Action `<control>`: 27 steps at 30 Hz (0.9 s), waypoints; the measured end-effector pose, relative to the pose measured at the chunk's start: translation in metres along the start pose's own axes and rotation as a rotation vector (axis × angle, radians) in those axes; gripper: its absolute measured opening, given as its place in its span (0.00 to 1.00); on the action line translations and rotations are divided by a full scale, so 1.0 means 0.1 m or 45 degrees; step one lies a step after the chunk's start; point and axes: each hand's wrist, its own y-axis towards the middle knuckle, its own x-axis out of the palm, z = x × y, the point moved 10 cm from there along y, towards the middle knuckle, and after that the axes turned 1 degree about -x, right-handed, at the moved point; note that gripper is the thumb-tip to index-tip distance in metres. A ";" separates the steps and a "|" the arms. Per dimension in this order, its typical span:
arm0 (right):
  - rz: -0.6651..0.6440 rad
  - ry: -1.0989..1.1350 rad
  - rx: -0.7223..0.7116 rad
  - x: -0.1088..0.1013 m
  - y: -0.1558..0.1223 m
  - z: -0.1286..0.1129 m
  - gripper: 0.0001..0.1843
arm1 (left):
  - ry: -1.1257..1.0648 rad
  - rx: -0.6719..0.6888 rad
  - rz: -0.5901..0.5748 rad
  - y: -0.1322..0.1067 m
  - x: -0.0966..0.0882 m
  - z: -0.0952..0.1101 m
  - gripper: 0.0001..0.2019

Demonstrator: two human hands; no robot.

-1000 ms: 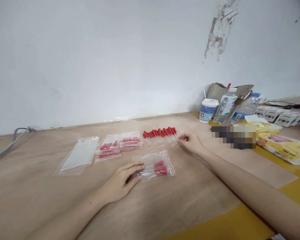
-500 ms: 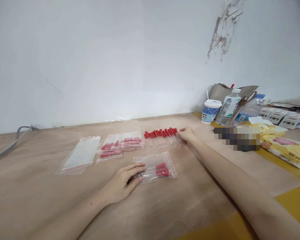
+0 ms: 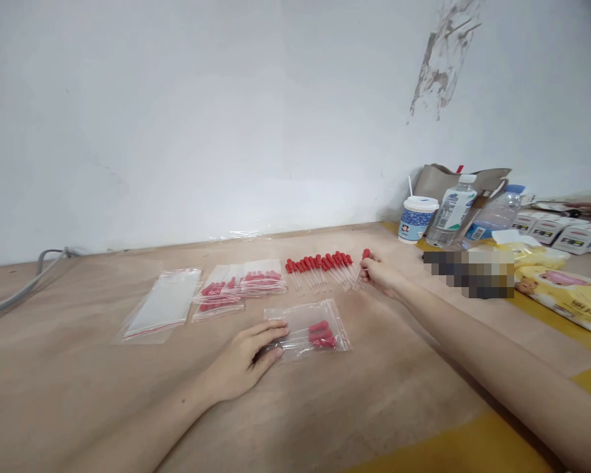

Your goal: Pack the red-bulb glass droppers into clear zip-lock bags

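My right hand pinches a dropper, its red bulb pointing up and its thin clear tube slanting down to the left. Just left of it, a row of red-bulbed droppers lies side by side on the table, tubes toward me. My left hand grips the left end of a clear zip bag, fingers on top and thumb at the near edge. Inside that bag lie a few droppers, bulbs toward the zip end at right. The tube ends under my left fingers are hidden.
Filled zip bags are stacked behind my left hand, with flat unfilled bags farther left. A lidded cup, a water bottle, small boxes and a yellow pack stand or lie at right. A grey cable runs at far left.
My right hand has drawn a dropper away from the right end of the row, slightly rightward, and raised its bulb. My left hand stays on the bag.
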 end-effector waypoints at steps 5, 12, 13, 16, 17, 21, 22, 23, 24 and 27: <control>-0.008 0.174 0.059 0.00 -0.50 0.03 0.28 | 0.005 -0.022 -0.012 0.00 0.00 -0.02 0.16; 0.102 0.438 0.012 0.04 -0.75 0.09 0.24 | 0.016 -0.022 -0.012 0.01 -0.01 -0.01 0.16; 0.099 0.465 0.008 0.07 -0.75 0.10 0.24 | 0.016 -0.018 -0.014 0.01 -0.01 0.00 0.16; 0.029 0.557 0.046 0.21 -0.79 0.14 0.23 | 0.015 -0.008 -0.021 0.00 0.00 -0.01 0.16; -0.006 0.581 0.059 0.25 -0.80 0.15 0.23 | 0.018 -0.008 -0.021 0.00 0.00 -0.02 0.16; -0.119 0.549 0.044 0.35 -0.89 0.12 0.23 | 0.035 -0.013 -0.012 0.01 0.01 -0.04 0.16; -0.125 0.528 0.041 0.35 -0.91 0.12 0.23 | 0.038 -0.014 -0.011 0.01 0.01 -0.04 0.16; -0.122 0.519 0.045 0.34 -0.93 0.11 0.23 | 0.039 -0.015 -0.009 0.01 0.01 -0.04 0.16; -0.120 0.527 0.057 0.32 -0.94 0.11 0.23 | 0.040 -0.016 -0.006 0.01 0.00 -0.03 0.16; -0.157 0.624 0.135 0.33 -0.96 0.13 0.19 | 0.047 -0.025 0.006 0.00 -0.02 -0.02 0.18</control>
